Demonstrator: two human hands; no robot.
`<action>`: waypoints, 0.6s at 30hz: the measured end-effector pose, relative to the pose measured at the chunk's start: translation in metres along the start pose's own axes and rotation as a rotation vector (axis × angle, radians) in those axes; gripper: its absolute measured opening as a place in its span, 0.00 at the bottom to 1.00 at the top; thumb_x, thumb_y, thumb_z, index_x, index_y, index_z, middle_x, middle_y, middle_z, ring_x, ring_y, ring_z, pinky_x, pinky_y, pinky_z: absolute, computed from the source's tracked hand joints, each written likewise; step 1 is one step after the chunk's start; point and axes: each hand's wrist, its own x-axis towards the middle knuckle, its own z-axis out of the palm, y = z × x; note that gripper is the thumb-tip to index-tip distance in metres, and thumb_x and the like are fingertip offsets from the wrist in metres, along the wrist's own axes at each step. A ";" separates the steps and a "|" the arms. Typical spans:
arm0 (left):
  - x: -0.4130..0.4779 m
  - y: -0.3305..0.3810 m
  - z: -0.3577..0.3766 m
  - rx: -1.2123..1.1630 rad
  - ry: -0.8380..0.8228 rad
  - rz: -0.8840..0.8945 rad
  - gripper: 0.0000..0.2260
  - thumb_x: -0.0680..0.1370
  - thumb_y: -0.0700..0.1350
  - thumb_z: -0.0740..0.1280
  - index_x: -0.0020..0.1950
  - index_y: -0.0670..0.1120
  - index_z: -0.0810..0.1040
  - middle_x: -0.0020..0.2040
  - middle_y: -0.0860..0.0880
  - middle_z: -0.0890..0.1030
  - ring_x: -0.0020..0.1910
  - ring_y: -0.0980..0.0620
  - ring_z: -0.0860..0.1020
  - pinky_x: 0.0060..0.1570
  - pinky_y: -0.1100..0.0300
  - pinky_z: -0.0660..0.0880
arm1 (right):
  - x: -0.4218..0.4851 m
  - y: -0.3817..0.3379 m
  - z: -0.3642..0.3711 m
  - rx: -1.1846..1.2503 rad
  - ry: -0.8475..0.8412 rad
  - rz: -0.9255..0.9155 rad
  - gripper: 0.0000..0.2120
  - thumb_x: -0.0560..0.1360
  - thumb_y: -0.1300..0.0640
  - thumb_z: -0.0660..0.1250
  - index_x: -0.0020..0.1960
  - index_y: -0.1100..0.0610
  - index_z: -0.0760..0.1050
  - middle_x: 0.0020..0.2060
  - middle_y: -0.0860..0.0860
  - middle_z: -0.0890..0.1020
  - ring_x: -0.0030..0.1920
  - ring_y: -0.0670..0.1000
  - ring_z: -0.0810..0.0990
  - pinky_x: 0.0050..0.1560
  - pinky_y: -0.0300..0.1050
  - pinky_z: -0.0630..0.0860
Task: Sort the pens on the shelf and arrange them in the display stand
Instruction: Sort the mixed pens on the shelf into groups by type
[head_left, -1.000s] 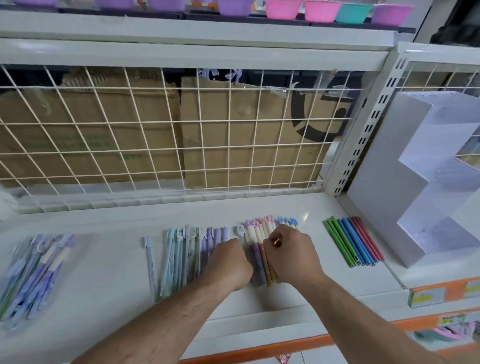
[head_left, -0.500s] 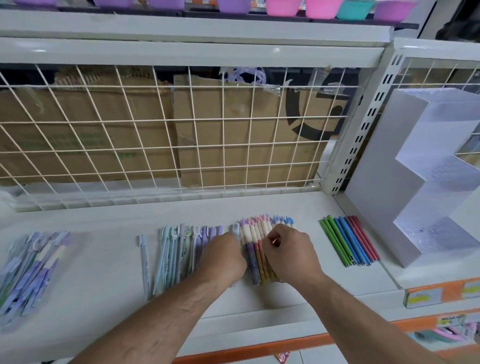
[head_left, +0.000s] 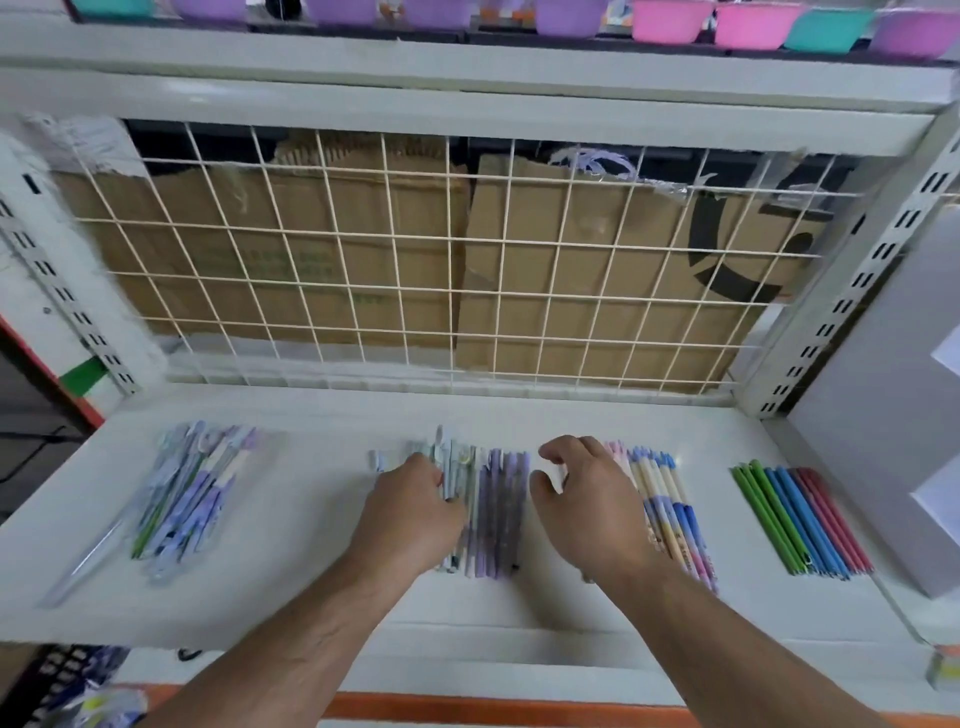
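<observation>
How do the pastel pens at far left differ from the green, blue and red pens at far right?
The pastel blue-and-purple pens lie in a loose, crossed heap; the green, blue and red pens lie parallel in a neat row. The heap mixes colours; the row groups them. Both lie on the white shelf.

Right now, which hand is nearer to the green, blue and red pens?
Right. The right hand hovers over the cream pens, the group just left of the green, blue and red pens; the left hand is farther left, on the pale blue pens.
</observation>
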 end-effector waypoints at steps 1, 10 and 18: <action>0.001 -0.008 -0.004 0.009 0.013 -0.007 0.07 0.73 0.46 0.67 0.49 0.46 0.75 0.37 0.49 0.80 0.35 0.47 0.80 0.38 0.56 0.79 | 0.000 -0.004 0.004 0.001 0.001 -0.016 0.11 0.79 0.51 0.65 0.60 0.50 0.77 0.55 0.45 0.79 0.46 0.47 0.78 0.45 0.44 0.76; 0.020 -0.052 -0.015 0.072 -0.008 -0.010 0.10 0.76 0.43 0.66 0.55 0.43 0.76 0.38 0.55 0.73 0.41 0.50 0.76 0.43 0.60 0.76 | 0.000 -0.025 0.024 0.011 -0.025 -0.020 0.08 0.79 0.52 0.65 0.57 0.50 0.78 0.53 0.45 0.79 0.42 0.48 0.78 0.42 0.44 0.73; 0.033 -0.063 -0.012 0.103 -0.066 0.004 0.03 0.74 0.42 0.65 0.40 0.47 0.72 0.37 0.51 0.78 0.32 0.54 0.77 0.26 0.63 0.69 | -0.002 -0.028 0.026 0.020 -0.020 0.041 0.07 0.79 0.51 0.66 0.55 0.49 0.78 0.52 0.44 0.78 0.40 0.46 0.78 0.40 0.41 0.71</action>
